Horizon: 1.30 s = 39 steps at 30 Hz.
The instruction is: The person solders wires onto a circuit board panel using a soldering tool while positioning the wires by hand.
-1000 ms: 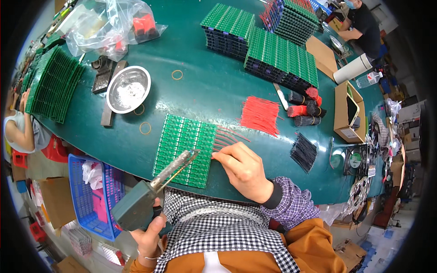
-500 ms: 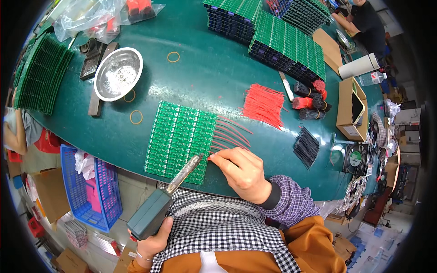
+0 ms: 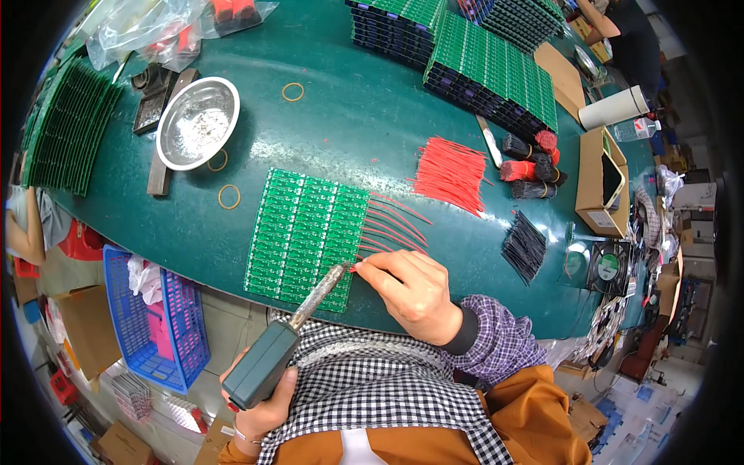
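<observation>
My left hand (image 3: 267, 404) grips the dark green handle of a soldering iron (image 3: 316, 298). Its tip rests at the right edge of a green circuit board panel (image 3: 293, 240), near the lower right corner. Between the thumb and index finger of my right hand (image 3: 415, 296) is a red wire (image 3: 354, 269), its end right by the iron's tip. Most of that wire is hidden by my fingers. Several other red wires (image 3: 397, 225) fan out to the right from the same edge of the panel. Beyond my right hand lies a pile of red wires (image 3: 449, 177), with black wires (image 3: 525, 246) to its right.
A white-rimmed metal bowl (image 3: 198, 124) stands at the left beside rubber bands (image 3: 229, 197). Stacked board panels (image 3: 492, 74) fill the far side, more (image 3: 70, 132) the far left. Bundled wires (image 3: 535, 169), a knife (image 3: 489, 142) and a cardboard box (image 3: 603, 182) sit rightward.
The iron's tip has shifted slightly to the right, close against the wire end. My right hand keeps its pinch at nearly the same place.
</observation>
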Available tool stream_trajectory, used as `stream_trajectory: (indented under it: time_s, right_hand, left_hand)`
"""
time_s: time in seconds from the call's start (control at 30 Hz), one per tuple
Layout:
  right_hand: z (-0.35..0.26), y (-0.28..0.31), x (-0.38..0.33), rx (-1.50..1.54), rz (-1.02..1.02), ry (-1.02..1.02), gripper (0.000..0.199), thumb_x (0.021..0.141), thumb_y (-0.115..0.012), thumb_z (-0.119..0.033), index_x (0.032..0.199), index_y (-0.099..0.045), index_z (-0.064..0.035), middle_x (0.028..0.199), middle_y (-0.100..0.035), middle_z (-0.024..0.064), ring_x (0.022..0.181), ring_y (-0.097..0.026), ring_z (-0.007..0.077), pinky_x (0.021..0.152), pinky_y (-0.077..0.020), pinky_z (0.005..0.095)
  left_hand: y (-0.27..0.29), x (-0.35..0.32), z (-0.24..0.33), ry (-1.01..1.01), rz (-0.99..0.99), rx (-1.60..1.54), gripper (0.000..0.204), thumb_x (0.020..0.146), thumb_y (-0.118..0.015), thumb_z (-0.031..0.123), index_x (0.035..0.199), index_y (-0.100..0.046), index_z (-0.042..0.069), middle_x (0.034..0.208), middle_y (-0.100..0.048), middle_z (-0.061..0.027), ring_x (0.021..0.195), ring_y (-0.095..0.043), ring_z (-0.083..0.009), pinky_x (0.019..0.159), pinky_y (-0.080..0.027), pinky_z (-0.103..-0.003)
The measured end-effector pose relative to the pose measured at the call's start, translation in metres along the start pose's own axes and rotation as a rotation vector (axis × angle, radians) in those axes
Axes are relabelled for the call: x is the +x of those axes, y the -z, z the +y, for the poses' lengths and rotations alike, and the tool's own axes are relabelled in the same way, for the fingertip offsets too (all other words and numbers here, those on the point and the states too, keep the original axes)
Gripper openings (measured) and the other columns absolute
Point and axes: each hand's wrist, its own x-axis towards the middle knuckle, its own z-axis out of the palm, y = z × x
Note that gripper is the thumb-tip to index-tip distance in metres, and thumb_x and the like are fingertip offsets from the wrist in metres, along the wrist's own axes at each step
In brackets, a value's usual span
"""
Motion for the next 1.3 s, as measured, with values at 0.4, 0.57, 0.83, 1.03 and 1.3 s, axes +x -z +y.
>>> stream_trajectory:
  time_s: [0.4,0.57,0.83,1.03,1.3]
  right_hand:
    - [0.0,-0.001,-0.001,-0.015,-0.013,-0.003,0.026,0.075,-0.072,-0.006,0.1,-0.073,-0.0021,0.096,-0.07,0.007,0.079,-0.07,0.0192,0.067,-0.056,0.0312]
    - [0.0,-0.002,-0.001,-0.019,-0.006,-0.006,0.025,0.076,-0.072,-0.006,0.1,-0.074,-0.0028,0.096,-0.07,0.006,0.079,-0.07,0.018,0.066,-0.0555,0.0304]
    - [0.0,-0.002,-0.001,-0.022,-0.005,-0.007,0.025,0.076,-0.072,-0.006,0.101,-0.074,-0.0031,0.095,-0.07,0.0053,0.078,-0.069,0.0173,0.064,-0.0547,0.0301]
    - [-0.003,-0.001,0.003,-0.015,0.016,-0.022,0.022,0.075,-0.074,-0.003,0.097,-0.074,-0.0025,0.092,-0.071,0.0062,0.076,-0.07,0.0197,0.062,-0.0559,0.0316]
    - [-0.007,-0.003,0.002,-0.017,0.041,-0.027,0.02,0.075,-0.077,0.0,0.095,-0.075,-0.002,0.087,-0.072,0.0066,0.073,-0.071,0.0215,0.061,-0.0573,0.0327]
  left_hand:
    - [0.003,0.001,0.0,0.072,-0.075,0.041,0.027,0.081,-0.084,0.015,0.099,-0.075,-0.003,0.089,-0.072,-0.0166,0.073,-0.07,-0.0322,0.067,-0.055,-0.038]
    - [0.003,-0.006,-0.008,0.07,-0.046,0.0,0.024,0.08,-0.082,0.012,0.098,-0.075,-0.002,0.089,-0.071,-0.0168,0.072,-0.07,-0.032,0.066,-0.055,-0.038]
    - [0.004,-0.019,-0.019,0.152,0.008,-0.059,0.023,0.081,-0.081,0.011,0.099,-0.075,-0.002,0.088,-0.071,-0.0155,0.073,-0.069,-0.0313,0.065,-0.054,-0.039]
    - [0.007,-0.013,-0.009,0.099,-0.017,-0.022,0.024,0.082,-0.081,0.011,0.101,-0.075,-0.002,0.09,-0.071,-0.0153,0.074,-0.069,-0.0307,0.066,-0.054,-0.038]
    - [0.005,-0.021,-0.008,0.028,0.008,0.035,0.024,0.086,-0.08,0.013,0.103,-0.075,-0.003,0.094,-0.073,-0.0156,0.076,-0.069,-0.0312,0.069,-0.054,-0.039]
